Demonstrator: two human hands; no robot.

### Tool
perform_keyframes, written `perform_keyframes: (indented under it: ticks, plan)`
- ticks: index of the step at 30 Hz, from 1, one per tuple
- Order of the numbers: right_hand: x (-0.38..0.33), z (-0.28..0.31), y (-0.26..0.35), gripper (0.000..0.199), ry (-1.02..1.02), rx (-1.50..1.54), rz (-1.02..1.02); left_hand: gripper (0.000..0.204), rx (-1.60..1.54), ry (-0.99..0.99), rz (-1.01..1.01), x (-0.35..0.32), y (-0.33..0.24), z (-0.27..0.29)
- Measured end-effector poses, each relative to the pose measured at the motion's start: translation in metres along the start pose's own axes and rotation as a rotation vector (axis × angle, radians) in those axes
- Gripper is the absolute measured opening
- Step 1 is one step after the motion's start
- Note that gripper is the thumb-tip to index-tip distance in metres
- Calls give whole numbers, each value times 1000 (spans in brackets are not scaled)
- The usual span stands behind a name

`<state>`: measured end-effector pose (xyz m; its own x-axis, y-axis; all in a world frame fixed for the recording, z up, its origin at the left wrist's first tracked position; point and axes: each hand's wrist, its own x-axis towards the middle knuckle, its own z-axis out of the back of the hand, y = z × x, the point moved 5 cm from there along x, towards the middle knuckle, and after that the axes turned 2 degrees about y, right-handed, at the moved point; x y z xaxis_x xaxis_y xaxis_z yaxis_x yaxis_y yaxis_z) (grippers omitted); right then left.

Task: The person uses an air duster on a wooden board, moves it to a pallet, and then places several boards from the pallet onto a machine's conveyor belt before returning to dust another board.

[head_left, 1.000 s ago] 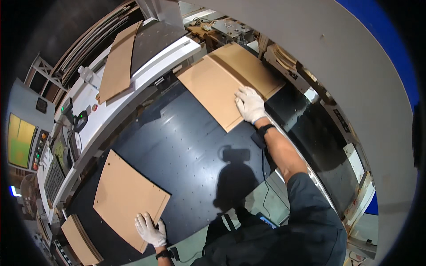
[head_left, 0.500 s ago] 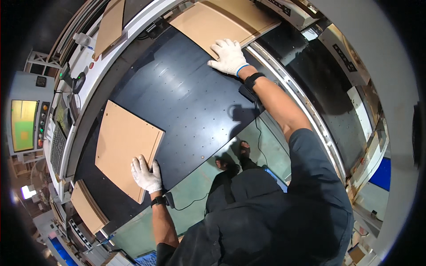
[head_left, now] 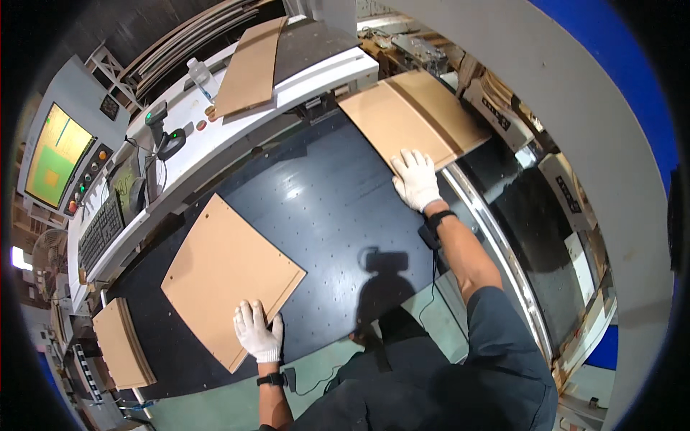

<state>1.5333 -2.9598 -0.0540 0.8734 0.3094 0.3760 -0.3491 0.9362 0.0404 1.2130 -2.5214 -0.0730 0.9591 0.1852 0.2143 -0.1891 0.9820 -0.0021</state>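
A tan rectangular board with small holes near its corners and a groove along one edge lies flat and askew on the black, dotted machine table. My left hand, in a white knit glove, rests on its near right edge, fingers stretched over the surface and thumb apart by the edge. Farther off to the right, my right hand, gloved alike, lies with spread fingers on the near corner of a larger tan panel. That panel sits at the table's far right end, beside a metal rail.
Stacked tan boards stand at the table's left end. Along the far side runs a white desk with a barcode scanner, keyboard, bottle and another board. A lit monitor stands left; a grey machine frame curves at right.
My view has tilted and turned, so more of the desk shows and the scene sits lower. Both hands stay on the same boards, with no clear movement of either board on the table.
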Motion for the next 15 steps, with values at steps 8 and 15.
perform_keyframes:
  ticks: [8, 15]
  plan:
    - [5, -1, 4, 54, 82, -15, 69, 65, -54, 2, -50, -13, 8, -7]
    - [5, 6, -8, 53, 107, -22, 62, 67, -45, 44, -51, -13, -2, -6]
